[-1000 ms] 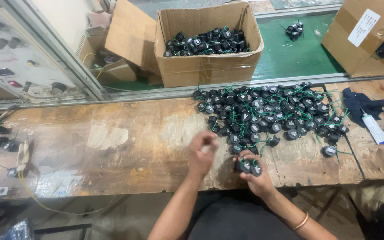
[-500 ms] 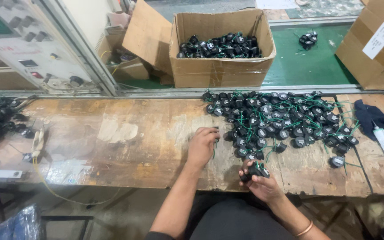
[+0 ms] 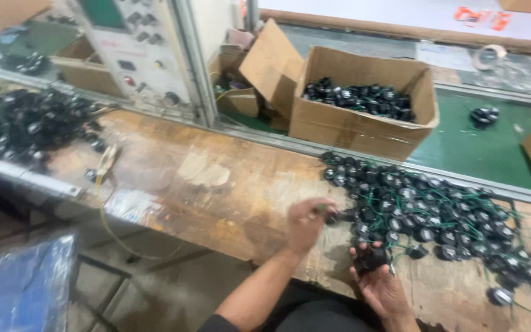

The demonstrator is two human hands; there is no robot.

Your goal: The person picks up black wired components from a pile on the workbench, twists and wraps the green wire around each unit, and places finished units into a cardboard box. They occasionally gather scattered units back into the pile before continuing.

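Note:
A heap of small black round parts with green wires [image 3: 428, 209] lies on the worn wooden bench [image 3: 216, 184]. My left hand [image 3: 307, 222] rests at the heap's left edge, its fingers pinched on one black part [image 3: 333, 216]. My right hand [image 3: 381, 280] is palm-up near the bench's front edge and holds a small bunch of the same black parts [image 3: 370, 258].
An open cardboard box [image 3: 364, 117] with more black parts stands behind the heap on a green conveyor surface [image 3: 480, 147]. A grey control panel [image 3: 136, 49] rises at back left. Another pile of black parts [image 3: 19, 126] lies far left. A blue plastic bag [image 3: 19, 289] sits lower left.
The view has swung left and closer. My left hand has stayed at the heap's edge, and my right hand keeps its bunch of parts near the bench's front.

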